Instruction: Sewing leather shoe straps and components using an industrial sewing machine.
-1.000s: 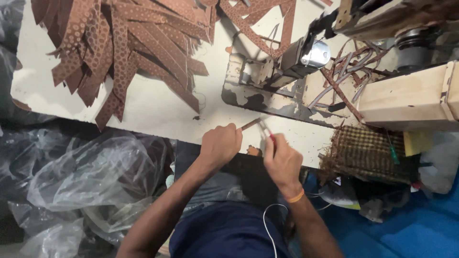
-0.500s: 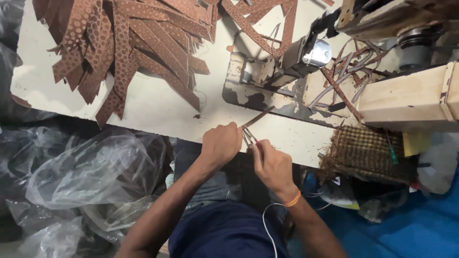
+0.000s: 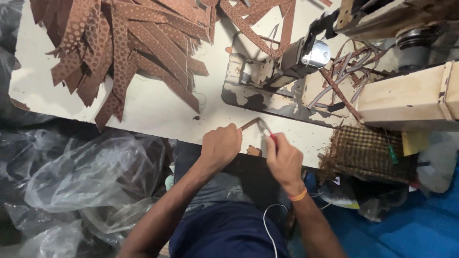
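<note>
Lower centre, at the table (image 3: pixel 158 112) edge: left hand (image 3: pixel 221 145) pinches a narrow brown strip (image 3: pixel 250 124); right hand (image 3: pixel 283 160) grips what appears to be red-handled snips (image 3: pixel 267 132) touching it. Strip pile (image 3: pixel 119 48) upper left.

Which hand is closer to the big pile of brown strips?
The left hand. It is at the table's near edge, below and right of the pile of brown strips. The right hand is farther right, holding a red-handled tool.
</note>
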